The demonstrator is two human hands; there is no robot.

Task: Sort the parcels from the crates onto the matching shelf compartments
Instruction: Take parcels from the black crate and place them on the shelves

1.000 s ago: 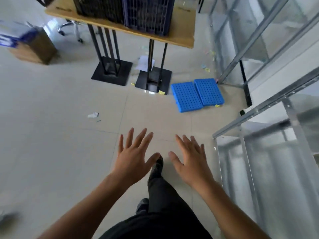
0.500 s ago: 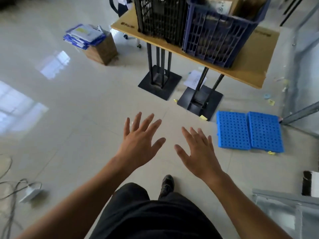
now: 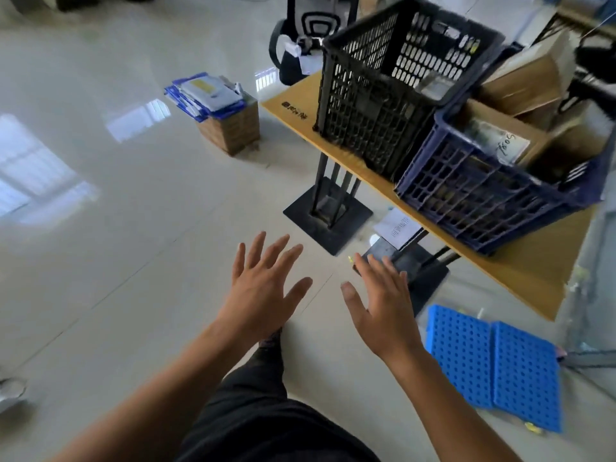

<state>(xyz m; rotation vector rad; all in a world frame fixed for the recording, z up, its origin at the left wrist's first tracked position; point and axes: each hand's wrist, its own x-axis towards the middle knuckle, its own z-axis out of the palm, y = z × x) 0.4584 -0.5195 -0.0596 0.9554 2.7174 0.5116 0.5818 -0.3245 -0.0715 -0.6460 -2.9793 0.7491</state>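
Note:
A black crate point(image 3: 373, 105) and a dark blue crate point(image 3: 483, 195) stand side by side on a wooden table point(image 3: 520, 271) at the upper right. Cardboard parcels point(image 3: 500, 141) fill the blue crate, one with a handwritten label. Little shows inside the black crate. My left hand point(image 3: 263, 288) and my right hand point(image 3: 380, 301) are stretched out over the floor, palms down, fingers spread, holding nothing. Both are short of the table, below and left of the crates. The shelf is out of view.
Two black table bases point(image 3: 328, 216) stand on the tiled floor ahead of my hands. Blue perforated panels point(image 3: 493, 368) lie on the floor at right. A cardboard box topped with blue mailers point(image 3: 216, 108) sits at left. A chair point(image 3: 306, 38) stands behind the table.
The view has swung left and up, away from the metal shelf, and closer to the table. The crates now fill the upper right. Both hands stay spread and empty.

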